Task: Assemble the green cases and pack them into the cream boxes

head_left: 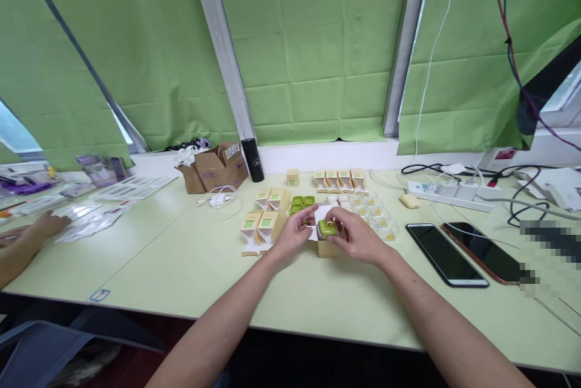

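Observation:
My right hand (pixel 358 235) pinches a small green rounded case (pixel 327 228) with a gold-coloured ring on its top. The case sits at the mouth of an opened kraft box (pixel 327 249), whose white inner flap stands up behind it. At the box's left side, the fingers of my left hand (pixel 295 233) are spread along the white flap; how firmly they hold it cannot be made out. Opened kraft boxes with green labels (pixel 258 227) stand left of my left hand. Behind my hands lie green cases (pixel 301 203) and clear round cups with yellow centres (pixel 376 217).
Toward the back are a row of opened boxes (pixel 339 181), a closed box (pixel 293 178), a black tumbler (pixel 252 160) and a cardboard carton (pixel 218 167). Two phones (pixel 447 255) and a power strip (pixel 449 194) with cables lie right. Another person's hand (pixel 48 226) is far left.

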### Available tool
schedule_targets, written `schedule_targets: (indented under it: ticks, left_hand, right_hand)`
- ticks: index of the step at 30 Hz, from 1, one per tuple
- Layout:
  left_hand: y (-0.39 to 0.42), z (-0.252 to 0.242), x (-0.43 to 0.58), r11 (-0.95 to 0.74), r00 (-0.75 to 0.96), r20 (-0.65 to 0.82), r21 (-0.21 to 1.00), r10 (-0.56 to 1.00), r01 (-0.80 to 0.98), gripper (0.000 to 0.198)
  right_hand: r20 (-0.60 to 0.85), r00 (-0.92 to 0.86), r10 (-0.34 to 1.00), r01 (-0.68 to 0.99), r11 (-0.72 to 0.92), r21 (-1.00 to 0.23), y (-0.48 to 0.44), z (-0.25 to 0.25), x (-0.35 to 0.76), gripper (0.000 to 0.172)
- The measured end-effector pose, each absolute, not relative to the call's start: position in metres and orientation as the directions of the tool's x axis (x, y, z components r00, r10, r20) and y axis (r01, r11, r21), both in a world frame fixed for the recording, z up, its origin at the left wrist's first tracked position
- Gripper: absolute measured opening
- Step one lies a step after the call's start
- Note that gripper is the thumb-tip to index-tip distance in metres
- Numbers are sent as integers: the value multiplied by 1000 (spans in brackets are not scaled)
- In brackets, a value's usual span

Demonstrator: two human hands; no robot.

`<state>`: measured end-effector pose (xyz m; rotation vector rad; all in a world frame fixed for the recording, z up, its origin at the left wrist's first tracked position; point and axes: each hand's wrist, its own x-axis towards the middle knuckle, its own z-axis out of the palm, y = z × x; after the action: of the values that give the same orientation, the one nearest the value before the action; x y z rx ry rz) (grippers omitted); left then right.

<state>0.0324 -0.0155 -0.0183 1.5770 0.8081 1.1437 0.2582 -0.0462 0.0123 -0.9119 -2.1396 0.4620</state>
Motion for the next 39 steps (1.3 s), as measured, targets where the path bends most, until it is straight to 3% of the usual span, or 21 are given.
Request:
schedule_targets:
  ticks: [5, 9, 13, 20, 25, 28, 33, 39]
  left_hand:
    - [-16, -19, 33, -299, 309, 291, 954, 905, -23, 72]
    - [-17, -18, 34, -306, 313, 297, 952, 902, -21, 73]
    - [-17, -17, 33, -307, 312, 294, 952, 903, -9, 74]
    - [-17, -18, 32, -299, 307, 290, 954, 907, -18, 73]
    - [-17, -16, 33, -273, 305, 270, 961, 913, -35, 74]
    - [-18, -14, 34, -247, 304, 251, 968, 919, -54, 75]
    - [-17, -12, 34, -218, 308, 240, 970, 920, -104, 73]
    - [-17, -10, 33, -155, 305, 203, 973, 931, -173, 69]
  right_hand:
    - [498, -497, 711, 467, 703, -537, -46, 11, 257, 24]
    - [510, -546, 665, 454, 746, -487, -46, 11, 255, 10]
    - [527, -540, 656, 469, 755, -459, -42, 8, 253, 16]
    - [549, -466, 694, 434, 720, -541, -38, 4, 253, 15]
    - [561, -242, 792, 451, 604, -658, -28, 1, 255, 13]
    - [479, -127, 868, 441, 482, -757, -22, -2, 256, 10]
    - [297, -54, 953, 285, 300, -911, -17, -6, 257, 12]
    - [237, -17, 971, 146, 237, -960, -13, -10, 257, 24]
